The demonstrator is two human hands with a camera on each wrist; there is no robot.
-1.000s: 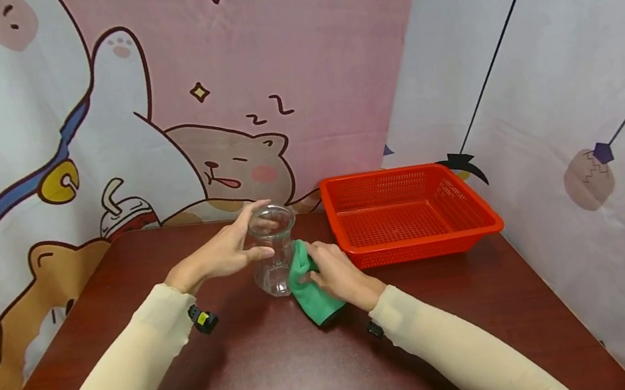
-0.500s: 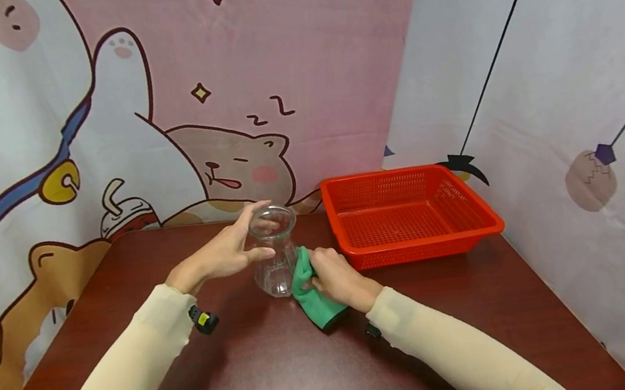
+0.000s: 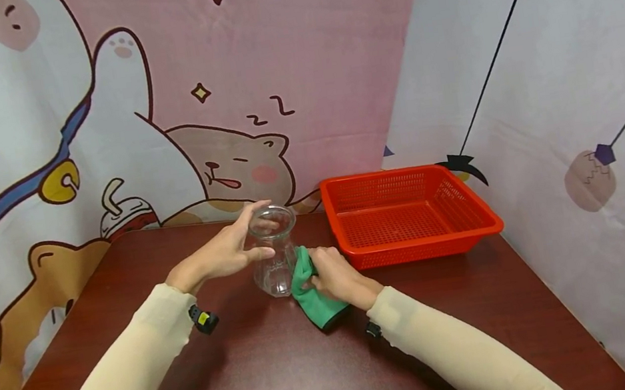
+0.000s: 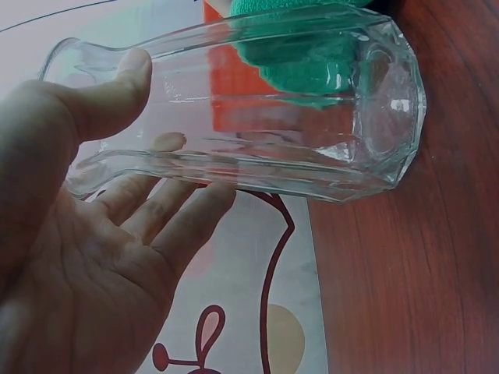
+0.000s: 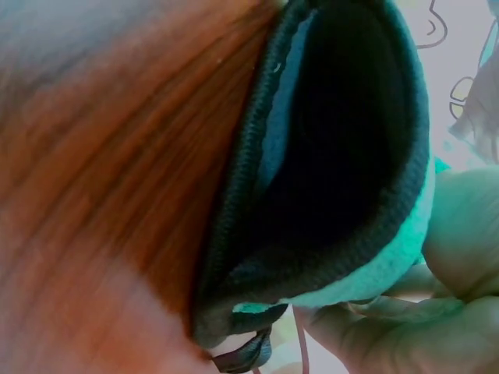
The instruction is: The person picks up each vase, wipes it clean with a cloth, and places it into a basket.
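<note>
A clear glass vase (image 3: 274, 275) with a flared rim and faceted lower body stands upright on the table. My left hand (image 3: 223, 252) holds it round the neck, thumb in front and fingers behind. In the left wrist view, the vase (image 4: 288, 117) stretches from that thumb (image 4: 134, 74) to its thick base. My right hand (image 3: 338, 277) grips a folded green cloth (image 3: 318, 305) with dark edging, close against the vase's right side. The right wrist view is filled by the cloth's dark-edged fold (image 5: 421, 257), beside blurred fingers (image 5: 468, 226).
A red plastic basket (image 3: 418, 252) with perforated walls stands at the back right, just behind the right hand. The dark red-brown table (image 3: 281, 388) runs back to a printed cartoon curtain (image 3: 327, 51). A pale curtain (image 3: 545, 86) borders the right side.
My right hand and the cloth have moved slightly down along the vase's side, then stayed nearly in place. The left hand and the vase have not moved.
</note>
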